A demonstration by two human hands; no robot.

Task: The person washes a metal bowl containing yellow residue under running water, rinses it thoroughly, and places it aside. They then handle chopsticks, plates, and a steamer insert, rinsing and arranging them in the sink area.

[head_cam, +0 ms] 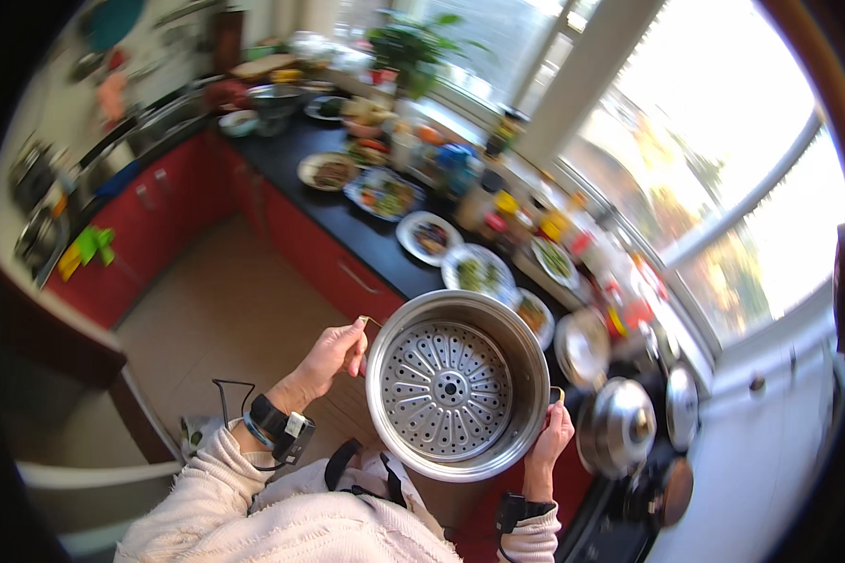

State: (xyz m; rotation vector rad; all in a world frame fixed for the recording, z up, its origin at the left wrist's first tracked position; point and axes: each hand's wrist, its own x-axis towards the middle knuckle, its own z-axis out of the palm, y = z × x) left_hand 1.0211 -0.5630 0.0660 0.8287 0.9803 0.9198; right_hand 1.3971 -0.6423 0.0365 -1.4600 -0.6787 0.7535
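A round stainless steel steamer tier [452, 386] with a perforated base is held level between both hands, in front of my body. My left hand [334, 359] grips its left handle, and my right hand [553, 435] grips the handle on the other side. Nothing lies on the perforated base. To the right of the tier, near my right hand, a lidded steel pot [616, 426] stands on the stove area. Devices with straps are on both wrists.
Plates of food, such as a blue-patterned plate [384, 193] and a white oval plate [429, 238], line the black countertop [282, 158]. Jars and bottles crowd behind them below the window. A steel lid [681, 407] leans at right, above a brown-lidded pot [669, 492]. Red cabinets [303, 246] run below.
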